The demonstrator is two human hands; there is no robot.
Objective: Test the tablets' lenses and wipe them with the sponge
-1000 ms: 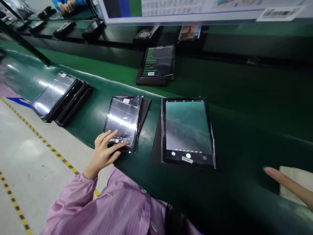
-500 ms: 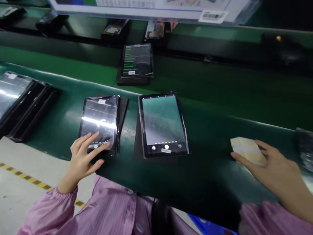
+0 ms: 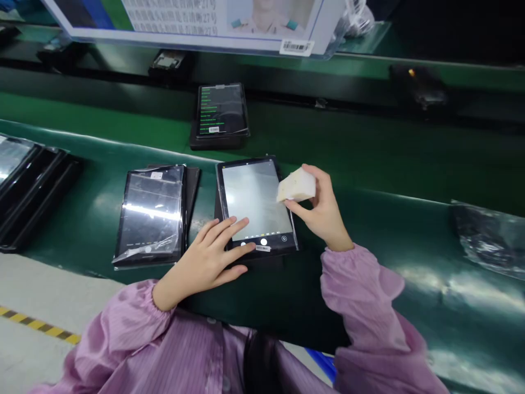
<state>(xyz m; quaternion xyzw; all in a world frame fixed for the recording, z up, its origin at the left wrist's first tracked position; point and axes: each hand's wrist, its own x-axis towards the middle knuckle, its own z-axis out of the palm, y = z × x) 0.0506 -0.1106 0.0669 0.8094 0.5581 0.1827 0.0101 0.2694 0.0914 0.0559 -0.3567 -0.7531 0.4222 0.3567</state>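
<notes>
Grasping the block (image 3: 297, 185) in the right hand (image 3: 327, 212), at the right edge of the tablet (image 3: 256, 189), lit and face up on the surface (image 3: 381, 235). Holding nothing in the left hand (image 3: 210, 257), spread over the tablet's lower left. Seemingly partway through work on the tablet; not visibly finished. Impossible to tell whether done with the second tablet (image 3: 152, 224), left of the tablet.

Left hand (image 3: 203, 260) spreads its fingers (image 3: 239, 252), palm down; right hand (image 3: 322, 210) grips.
</notes>
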